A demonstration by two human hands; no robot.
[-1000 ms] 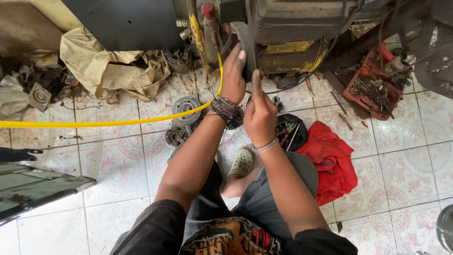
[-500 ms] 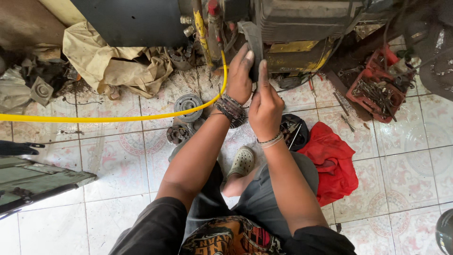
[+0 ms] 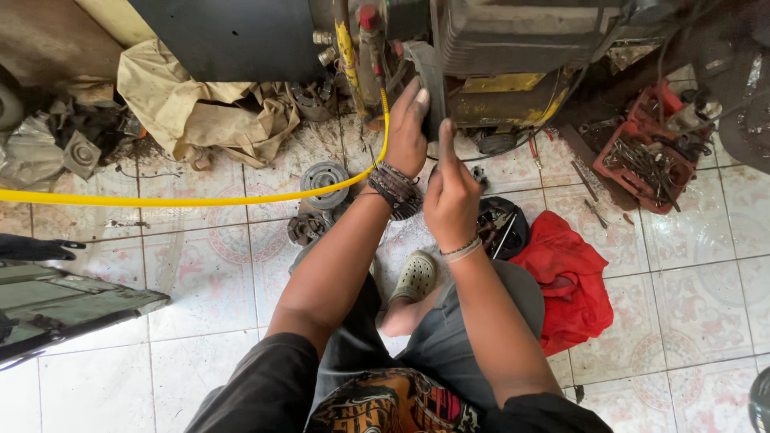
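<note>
In the head view both my hands are raised to a grey metal part (image 3: 431, 84) on the front of a dirty yellow and grey machine (image 3: 513, 48). My left hand (image 3: 407, 132), with dark bead bracelets at the wrist, wraps its fingers around the part's left edge. My right hand (image 3: 451, 192), with a thin bracelet, presses its fingers up against the part's lower end. A yellow hose (image 3: 192, 199) runs from the machine leftwards across the floor, passing under my left wrist.
A red cloth (image 3: 565, 281) lies right of my knee, beside a dark bowl of parts (image 3: 501, 227). A red tray of tools (image 3: 646, 160) sits far right. Round metal parts (image 3: 324, 178) and a crumpled tan sheet (image 3: 200, 108) lie left. A grey panel (image 3: 56, 305) is at the left edge.
The view has shifted slightly. Both hands stay on the grey part; my right hand's fingers have slid a little lower along it.
</note>
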